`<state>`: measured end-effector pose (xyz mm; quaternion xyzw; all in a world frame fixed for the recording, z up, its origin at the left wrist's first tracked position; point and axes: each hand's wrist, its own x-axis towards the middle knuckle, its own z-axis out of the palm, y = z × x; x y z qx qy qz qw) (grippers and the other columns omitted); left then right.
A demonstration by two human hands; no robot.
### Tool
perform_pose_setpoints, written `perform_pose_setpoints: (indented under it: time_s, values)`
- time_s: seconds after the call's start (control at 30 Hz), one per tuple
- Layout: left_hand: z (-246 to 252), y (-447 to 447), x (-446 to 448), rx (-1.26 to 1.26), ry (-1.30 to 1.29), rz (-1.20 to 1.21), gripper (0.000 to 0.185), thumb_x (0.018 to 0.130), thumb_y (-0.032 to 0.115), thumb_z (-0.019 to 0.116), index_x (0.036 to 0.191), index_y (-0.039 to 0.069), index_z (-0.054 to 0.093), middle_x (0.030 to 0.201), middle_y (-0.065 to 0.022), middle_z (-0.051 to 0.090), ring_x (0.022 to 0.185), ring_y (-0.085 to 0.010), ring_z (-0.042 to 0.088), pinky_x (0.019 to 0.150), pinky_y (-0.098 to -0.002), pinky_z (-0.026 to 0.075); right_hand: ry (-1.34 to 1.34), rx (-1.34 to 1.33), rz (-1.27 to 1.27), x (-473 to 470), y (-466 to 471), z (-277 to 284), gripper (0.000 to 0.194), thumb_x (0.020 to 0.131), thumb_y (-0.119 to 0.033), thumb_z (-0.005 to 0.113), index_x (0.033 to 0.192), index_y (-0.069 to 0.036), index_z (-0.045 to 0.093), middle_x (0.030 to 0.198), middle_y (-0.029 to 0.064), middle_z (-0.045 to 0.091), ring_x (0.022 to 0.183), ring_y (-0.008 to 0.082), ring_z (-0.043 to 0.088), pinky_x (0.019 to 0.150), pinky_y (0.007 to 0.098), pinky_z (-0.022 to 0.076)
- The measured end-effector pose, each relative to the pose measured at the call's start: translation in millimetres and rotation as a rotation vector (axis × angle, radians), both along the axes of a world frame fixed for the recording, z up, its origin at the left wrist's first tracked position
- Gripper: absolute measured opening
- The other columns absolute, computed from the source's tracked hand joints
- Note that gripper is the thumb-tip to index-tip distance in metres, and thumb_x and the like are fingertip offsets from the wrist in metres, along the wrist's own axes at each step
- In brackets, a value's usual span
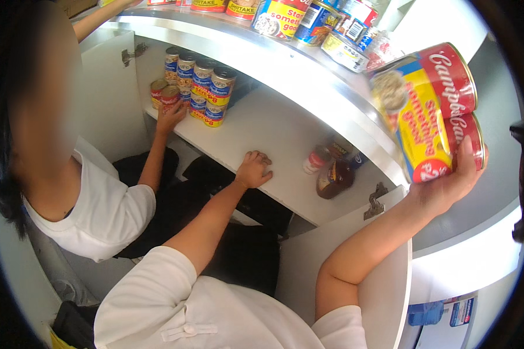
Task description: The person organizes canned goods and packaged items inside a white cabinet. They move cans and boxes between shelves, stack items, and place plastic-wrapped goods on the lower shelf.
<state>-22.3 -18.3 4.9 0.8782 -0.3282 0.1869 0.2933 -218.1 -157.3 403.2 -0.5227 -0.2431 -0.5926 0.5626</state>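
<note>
My right hand (pixel 452 185) grips a shrink-wrapped twin pack of Campbell's soup cans (pixel 423 113) from below, beside the metal-edged countertop (pixel 323 74). The pack is tilted, and its red and yellow wrapping faces me. Down in the cabinet, my left hand (pixel 253 169) rests on the front of the white shelf (pixel 262 122), thumb apart from the fingers and nothing held. To its right on the shelf stand a red and white can (pixel 316 160) and a dark brown bottle (pixel 335 179). Stacked UFC cans (pixel 214 96) stand at the shelf's left end.
Beside me, a co-worker's hand (pixel 172 117) holds a red can (pixel 169 97) near the UFC stack. Several cans (pixel 284 17) line the countertop above. Open cabinet doors (pixel 345 257) with metal hinges (pixel 375 203) flank the shelf. A blue container (pixel 425 312) sits at lower right.
</note>
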Motion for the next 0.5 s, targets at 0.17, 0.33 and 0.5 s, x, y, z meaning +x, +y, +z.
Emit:
perform_pose_setpoints:
  time_s: [0.17, 0.33, 0.5]
  values:
    - [-1, -3, 0, 0.053, 0.045, 0.013, 0.043, 0.084, 0.038, 0.062, 0.112, 0.006, 0.068, 0.122, -0.0125, 0.057, 0.122, -0.0307, 0.045, 0.108, -0.0452, 0.029, 0.040, -0.425, 0.308, 7, 42, -35, 0.060, 0.070, -0.019, 0.082, 0.115, -0.010, 0.044, 0.114, 0.0216, 0.063, 0.103, 0.0254, 0.067, 0.085, 0.0377, 0.0570]
    - [-5, -3, -3, -0.201, 0.087, -0.046, 0.044, 0.084, 0.037, 0.062, 0.115, 0.007, 0.065, 0.122, -0.0130, 0.057, 0.123, -0.0317, 0.044, 0.109, -0.0463, 0.029, 0.170, -0.711, 0.391, 44, 90, -96, 0.058, 0.059, -0.008, 0.086, 0.096, -0.011, 0.042, 0.109, 0.0209, 0.065, 0.097, 0.0242, 0.065, 0.081, 0.0331, 0.0534]
    - [-10, -3, -4, -0.352, 0.175, -0.107, 0.045, 0.084, 0.037, 0.061, 0.119, 0.008, 0.062, 0.123, -0.0136, 0.056, 0.124, -0.0328, 0.044, 0.110, -0.0475, 0.029, 0.451, -0.754, 0.244, 114, 110, -175, 0.051, 0.061, -0.014, 0.085, 0.093, -0.009, 0.045, 0.094, 0.0149, 0.065, 0.080, 0.0280, 0.066, 0.072, 0.0354, 0.0524]
